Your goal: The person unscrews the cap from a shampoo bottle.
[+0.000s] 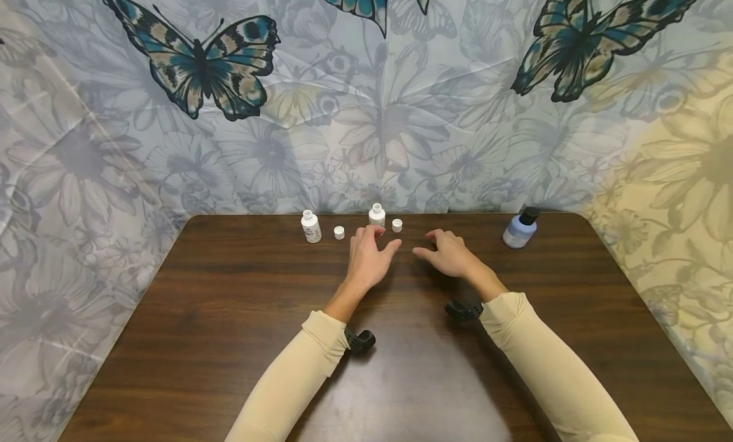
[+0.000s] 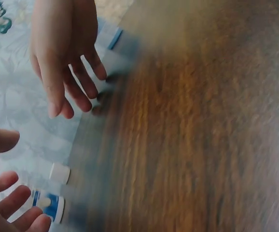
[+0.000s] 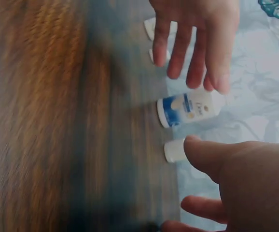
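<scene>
White bottle (image 1: 376,214), uncapped and upright with its long axis vertical, stands just beyond the left hand (image 1: 368,262), nearer to it than to the right hand (image 1: 450,255), both hands empty with fingers loosely spread.

Obstacle: white bottle (image 1: 376,214) beyond left hand (image 1: 367,259)

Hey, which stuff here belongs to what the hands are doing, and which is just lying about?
Likely the job:
left hand and right hand, both holding nothing
near white bottle, uncapped
far white bottle, uncapped
cap between the bottles
cap nearer the right hand

Probably just there:
lilac bottle, black cap on
butterfly-print cloth behind
</scene>
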A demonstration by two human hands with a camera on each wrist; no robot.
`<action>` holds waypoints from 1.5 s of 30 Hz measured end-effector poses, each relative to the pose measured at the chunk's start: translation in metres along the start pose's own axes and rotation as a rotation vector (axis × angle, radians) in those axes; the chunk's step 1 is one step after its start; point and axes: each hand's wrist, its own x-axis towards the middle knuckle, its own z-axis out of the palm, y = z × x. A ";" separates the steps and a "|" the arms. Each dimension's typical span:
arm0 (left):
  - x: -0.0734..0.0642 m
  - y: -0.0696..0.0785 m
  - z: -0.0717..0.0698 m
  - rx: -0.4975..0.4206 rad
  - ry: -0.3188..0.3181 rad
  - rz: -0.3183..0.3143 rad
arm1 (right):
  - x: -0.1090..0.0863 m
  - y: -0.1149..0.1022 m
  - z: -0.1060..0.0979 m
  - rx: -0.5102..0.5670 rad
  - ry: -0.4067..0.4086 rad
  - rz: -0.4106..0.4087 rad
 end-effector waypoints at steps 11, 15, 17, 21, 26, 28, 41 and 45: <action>-0.002 0.017 0.019 0.076 -0.153 0.080 | -0.039 0.021 -0.023 -0.056 -0.055 0.024; -0.003 0.022 0.025 0.103 -0.213 0.109 | -0.054 0.028 -0.037 -0.059 -0.072 0.015; -0.004 0.025 0.029 0.114 -0.237 0.118 | -0.061 0.033 -0.044 -0.055 -0.075 0.013; -0.005 0.028 0.035 0.119 -0.273 0.120 | -0.071 0.044 -0.056 -0.052 -0.038 0.009; -0.001 0.034 0.044 0.107 -0.282 0.143 | -0.079 0.053 -0.075 -0.057 0.061 0.028; 0.001 0.037 0.048 0.100 -0.285 0.155 | -0.082 0.057 -0.082 -0.051 0.110 0.045; 0.014 0.067 0.088 0.100 -0.294 0.245 | -0.082 0.072 -0.103 -0.051 0.532 0.095; 0.020 0.076 0.101 0.086 -0.294 0.242 | -0.075 0.078 -0.105 -0.039 0.573 0.100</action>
